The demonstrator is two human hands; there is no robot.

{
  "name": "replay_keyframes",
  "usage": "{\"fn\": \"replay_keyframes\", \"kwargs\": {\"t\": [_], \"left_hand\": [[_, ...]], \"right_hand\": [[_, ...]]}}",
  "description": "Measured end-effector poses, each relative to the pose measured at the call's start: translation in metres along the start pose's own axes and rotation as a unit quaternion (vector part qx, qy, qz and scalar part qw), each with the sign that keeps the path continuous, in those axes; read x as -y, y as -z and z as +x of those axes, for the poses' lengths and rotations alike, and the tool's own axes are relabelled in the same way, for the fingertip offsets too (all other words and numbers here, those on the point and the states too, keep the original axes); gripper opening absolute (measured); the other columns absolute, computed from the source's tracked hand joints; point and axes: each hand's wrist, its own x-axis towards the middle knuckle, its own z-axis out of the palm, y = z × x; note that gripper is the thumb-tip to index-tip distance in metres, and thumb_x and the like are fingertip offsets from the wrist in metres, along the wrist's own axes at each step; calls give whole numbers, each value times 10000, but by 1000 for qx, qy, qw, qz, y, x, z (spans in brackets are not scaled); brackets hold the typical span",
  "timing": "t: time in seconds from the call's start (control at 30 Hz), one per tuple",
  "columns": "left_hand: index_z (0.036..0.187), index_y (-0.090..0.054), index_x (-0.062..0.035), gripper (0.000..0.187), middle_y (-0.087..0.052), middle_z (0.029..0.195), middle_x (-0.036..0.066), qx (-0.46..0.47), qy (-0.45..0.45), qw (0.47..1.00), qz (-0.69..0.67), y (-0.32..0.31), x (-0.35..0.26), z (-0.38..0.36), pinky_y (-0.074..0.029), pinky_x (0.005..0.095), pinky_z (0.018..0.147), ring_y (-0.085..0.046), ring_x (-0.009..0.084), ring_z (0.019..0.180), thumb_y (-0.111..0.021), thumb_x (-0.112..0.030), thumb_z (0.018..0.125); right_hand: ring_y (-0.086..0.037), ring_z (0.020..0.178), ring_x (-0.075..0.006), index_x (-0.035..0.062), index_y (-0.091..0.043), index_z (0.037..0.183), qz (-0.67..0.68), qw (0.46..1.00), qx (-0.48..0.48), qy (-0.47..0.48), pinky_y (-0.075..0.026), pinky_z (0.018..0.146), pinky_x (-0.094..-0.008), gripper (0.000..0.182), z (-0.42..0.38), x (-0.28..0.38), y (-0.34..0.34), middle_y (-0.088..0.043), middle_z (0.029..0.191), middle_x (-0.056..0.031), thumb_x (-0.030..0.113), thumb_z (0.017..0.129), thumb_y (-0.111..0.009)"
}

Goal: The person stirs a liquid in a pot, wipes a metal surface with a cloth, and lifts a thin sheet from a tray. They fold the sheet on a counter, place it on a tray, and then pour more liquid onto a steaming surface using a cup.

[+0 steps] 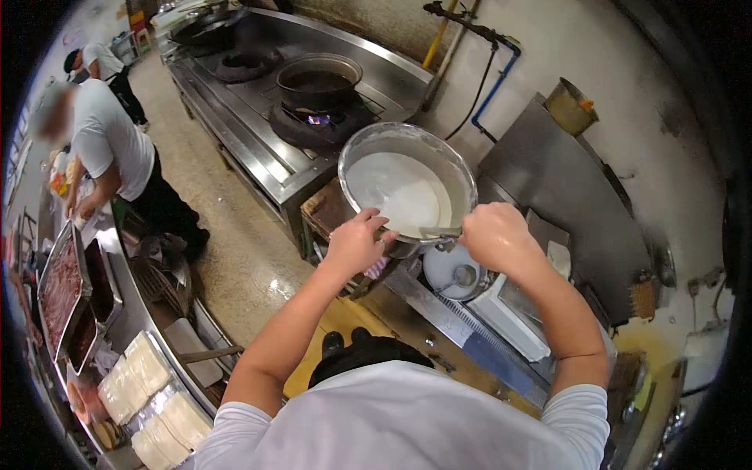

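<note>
In front of me stands a large round metal pot (468,168) with white liquid (388,184) inside and white residue along its inner wall. My left hand (360,244) grips the near rim on the left, its fingers bent over the edge. At the near right of the rim, my right hand (497,237) is closed in a fist around a utensil (440,232). Only a short grey, metal-looking part of it shows, lying across the rim towards the liquid. Its kind cannot be made out, and my fist hides the rest.
Behind the pot, a dark wok pot (319,80) sits on a burner with a flame. A round white lid (453,272) lies below my right hand. On the left counter are trays of red food (63,290) and wrapped white slabs (135,376). A co-worker (117,141) bends over that counter.
</note>
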Motion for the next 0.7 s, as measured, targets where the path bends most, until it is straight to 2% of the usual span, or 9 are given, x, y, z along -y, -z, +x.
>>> {"fn": "replay_keyframes", "kwargs": {"t": [0.17, 0.27, 0.37, 0.4, 0.5, 0.63, 0.67, 0.7], "left_hand": [[1058, -763, -99, 289, -682, 1128, 85, -10, -11, 999, -39, -14, 12, 0, -578, 442, 788, -713, 326, 920, -729, -352, 922], [1058, -758, -102, 277, -676, 1122, 82, -23, -5, 999, -48, -19, 13, 0, -575, 440, 777, -710, 325, 916, -735, -340, 919], [1066, -749, -105, 267, -670, 1115, 80, -22, -3, 999, -46, -23, 17, -3, -572, 441, 773, -706, 328, 916, -732, -328, 921], [1069, -746, -105, 262, -668, 1113, 79, -23, -4, 999, -45, -21, 15, -3, -571, 441, 772, -705, 329, 915, -731, -321, 922], [1079, -740, -102, 247, -663, 1107, 73, -24, -4, 998, -49, -17, 9, -5, -566, 441, 764, -702, 331, 916, -729, -293, 921], [1074, -739, -99, 231, -662, 1101, 66, -62, -6, 996, -61, -23, 7, -7, -557, 440, 756, -704, 323, 874, -738, -264, 913], [1070, -740, -100, 228, -662, 1103, 66, -63, 0, 996, -65, -24, 6, -7, -556, 440, 756, -704, 320, 856, -741, -264, 911], [1066, -741, -102, 226, -663, 1104, 66, -64, 5, 996, -68, -24, 5, -7, -554, 439, 757, -704, 316, 837, -745, -264, 908]], "right_hand": [[-751, 770, -347, 26, -765, 768, 48, 998, 9, -35, -614, 718, -432, 144, 10, 23, -3, -740, 791, -194, 117, 816, -664], [-737, 760, -370, -3, -751, 921, 93, 995, -10, -47, -597, 711, -464, 189, 21, 44, -61, -720, 813, -214, 162, 880, -669], [-747, 715, -321, 1, -722, 1074, 8, 984, -120, -129, -615, 633, -393, 274, 22, 69, -104, -717, 834, -167, 113, 830, -666], [-746, 718, -299, -10, -661, 1175, -13, 984, -112, -137, -614, 610, -365, 333, 23, 65, -116, -688, 839, -139, 93, 860, -635], [-747, 739, -303, -37, -658, 1118, -32, 984, -110, -136, -618, 617, -360, 271, 17, 29, -142, -686, 827, -139, 81, 879, -614], [-752, 768, -308, -43, -642, 1208, -46, 995, -12, -87, -628, 665, -390, 349, 13, -24, -142, -711, 900, -174, 97, 890, -609], [-756, 827, -347, -39, -695, 1139, -10, 998, 7, -64, -623, 722, -430, 310, 10, -33, -130, -733, 941, -226, 86, 868, -616], [-754, 851, -355, -39, -711, 1091, 6, 997, 64, -52, -619, 738, -443, 283, 12, -40, -112, -736, 943, -232, 81, 851, -621]]}}
